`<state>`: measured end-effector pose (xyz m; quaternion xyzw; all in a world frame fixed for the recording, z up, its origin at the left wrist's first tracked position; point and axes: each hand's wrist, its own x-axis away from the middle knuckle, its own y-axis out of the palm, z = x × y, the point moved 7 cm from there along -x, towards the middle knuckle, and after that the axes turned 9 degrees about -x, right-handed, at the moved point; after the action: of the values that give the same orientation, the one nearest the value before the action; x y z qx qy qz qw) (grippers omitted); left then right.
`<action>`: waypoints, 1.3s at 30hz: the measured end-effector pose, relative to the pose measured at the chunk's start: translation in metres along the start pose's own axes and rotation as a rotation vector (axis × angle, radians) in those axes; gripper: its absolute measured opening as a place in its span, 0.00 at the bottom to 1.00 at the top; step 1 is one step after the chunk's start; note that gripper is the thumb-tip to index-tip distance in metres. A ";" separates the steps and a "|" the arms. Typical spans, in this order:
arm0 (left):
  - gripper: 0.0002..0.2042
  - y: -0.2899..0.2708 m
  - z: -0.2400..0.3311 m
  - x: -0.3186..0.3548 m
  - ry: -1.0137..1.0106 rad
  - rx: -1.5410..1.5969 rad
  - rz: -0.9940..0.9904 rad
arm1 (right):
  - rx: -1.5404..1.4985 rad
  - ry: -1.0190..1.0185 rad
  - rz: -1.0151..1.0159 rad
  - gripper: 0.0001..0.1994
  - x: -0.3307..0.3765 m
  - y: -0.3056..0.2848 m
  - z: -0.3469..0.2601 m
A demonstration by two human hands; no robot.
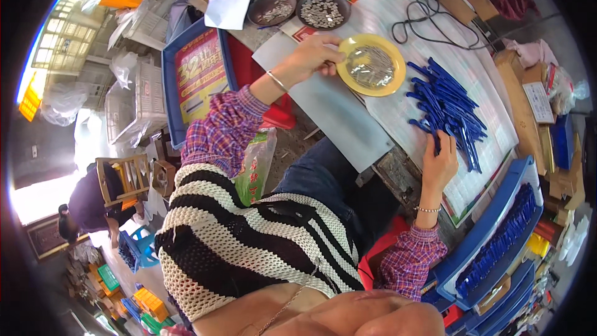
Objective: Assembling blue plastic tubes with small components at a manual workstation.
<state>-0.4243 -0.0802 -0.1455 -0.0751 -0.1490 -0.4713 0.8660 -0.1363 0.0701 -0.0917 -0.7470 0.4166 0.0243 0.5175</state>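
On a cluttered worktable, a round yellow plate (400, 67) is held at its left edge by the left hand (318, 57), the rim being pinched between thumb and fingers. Thin silvery metal pins (373, 74) are heaped within it. Just to the right of the plate, a loose pile of slim blue plastic rods (444, 96) is spread on a pale patterned sheet (491, 90). The lower edge of this pile is reached by the right hand (440, 160), its fingers bent and set narrowly together at the rods; whether one is gripped cannot be told. Part of the table nearest the body is covered by a grey board (339, 127). Beyond the plate, small pale pieces are held in two dark round dishes, a left one (264, 0) and a right one (347, 14), beside which a white paper (227, 12) is laid. At the lower right, many more blue pieces are packed in a blue crate (521, 171). At the left, a printed sheet (200, 78) is contained by a blue tray (168, 96).
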 end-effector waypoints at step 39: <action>0.55 -0.045 0.051 -0.052 0.421 -1.427 0.063 | 0.031 0.071 -0.016 0.08 0.000 0.001 0.005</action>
<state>-0.4980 -0.0493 -0.1153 -0.5314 0.3646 -0.4328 0.6303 -0.1350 0.0741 -0.0942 -0.7426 0.4289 -0.0130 0.5143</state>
